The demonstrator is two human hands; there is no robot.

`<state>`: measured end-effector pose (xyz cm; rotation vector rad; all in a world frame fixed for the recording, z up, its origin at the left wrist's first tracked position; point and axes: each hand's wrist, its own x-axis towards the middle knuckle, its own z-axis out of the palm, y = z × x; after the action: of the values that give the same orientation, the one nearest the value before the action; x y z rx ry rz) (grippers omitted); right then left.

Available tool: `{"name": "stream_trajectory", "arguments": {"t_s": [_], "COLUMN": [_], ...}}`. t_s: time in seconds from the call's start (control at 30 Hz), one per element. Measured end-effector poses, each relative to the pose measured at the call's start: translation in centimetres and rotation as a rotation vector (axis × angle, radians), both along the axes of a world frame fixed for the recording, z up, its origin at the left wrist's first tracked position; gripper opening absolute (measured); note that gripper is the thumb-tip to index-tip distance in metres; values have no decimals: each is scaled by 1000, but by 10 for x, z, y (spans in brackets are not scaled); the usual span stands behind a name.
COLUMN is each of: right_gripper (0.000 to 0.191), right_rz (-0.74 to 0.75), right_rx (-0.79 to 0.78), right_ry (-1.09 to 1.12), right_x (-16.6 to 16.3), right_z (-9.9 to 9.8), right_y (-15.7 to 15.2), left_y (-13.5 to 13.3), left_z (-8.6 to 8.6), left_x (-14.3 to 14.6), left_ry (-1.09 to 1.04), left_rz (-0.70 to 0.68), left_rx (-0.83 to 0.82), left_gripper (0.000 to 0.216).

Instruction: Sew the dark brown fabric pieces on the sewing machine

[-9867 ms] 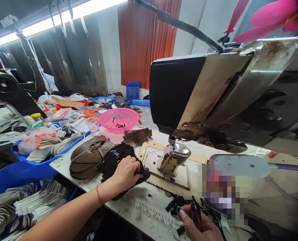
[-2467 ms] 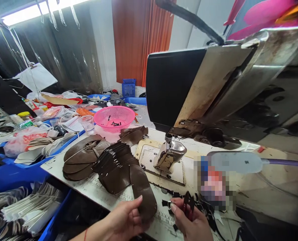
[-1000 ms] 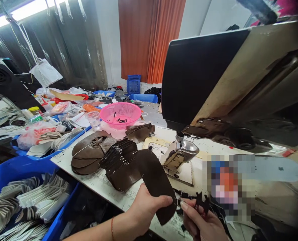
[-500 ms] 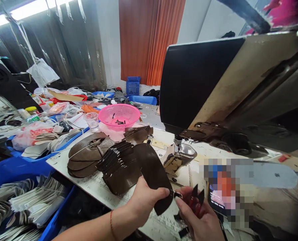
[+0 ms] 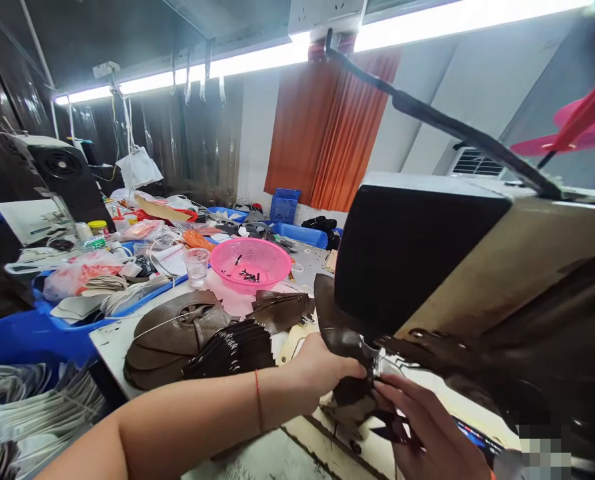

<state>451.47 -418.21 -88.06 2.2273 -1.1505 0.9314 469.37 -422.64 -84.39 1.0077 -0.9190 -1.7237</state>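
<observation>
My left hand [image 5: 313, 374] grips a dark brown leather piece [image 5: 333, 323] and holds it under the head of the sewing machine [image 5: 457, 267]. The piece curls up in front of the machine's black end. My right hand [image 5: 425, 433] is just to the right, fingers on the lower edge of the same piece, with small black strips [image 5: 392, 430] tucked in its palm. The needle area is hidden behind the leather and my hands. A fanned stack of similar brown pieces [image 5: 232, 348] lies left of my left wrist.
A pile of brown leather parts [image 5: 170, 333] sits on the white table [image 5: 108, 337]. Behind it are a pink basket [image 5: 250, 262], a plastic cup [image 5: 196, 265] and clutter. Blue bins [image 5: 22, 340] with grey-white pieces stand at the left.
My view has tilted up and moved closer to the machine. Both hands have carried the brown leather piece from the table front up to the machine's presser area.
</observation>
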Motion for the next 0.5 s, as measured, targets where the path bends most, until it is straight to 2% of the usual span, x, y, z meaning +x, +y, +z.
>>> {"name": "stream_trajectory", "arguments": {"t_s": [0.13, 0.33, 0.5], "right_gripper": [38, 50, 50], "right_rz": [-37, -100, 20], "right_rx": [50, 95, 135], "right_ry": [6, -57, -164], "right_x": [-11, -19, -14], "right_z": [-2, -10, -4], "right_y": [-9, -6, -8], "left_y": [-10, -12, -12], "left_z": [6, 5, 4], "left_x": [-8, -11, -12], "left_ry": [39, 76, 111], "left_rz": [-12, -30, -16], "left_rx": [-41, -65, -50], "left_gripper": [32, 32, 38]}}
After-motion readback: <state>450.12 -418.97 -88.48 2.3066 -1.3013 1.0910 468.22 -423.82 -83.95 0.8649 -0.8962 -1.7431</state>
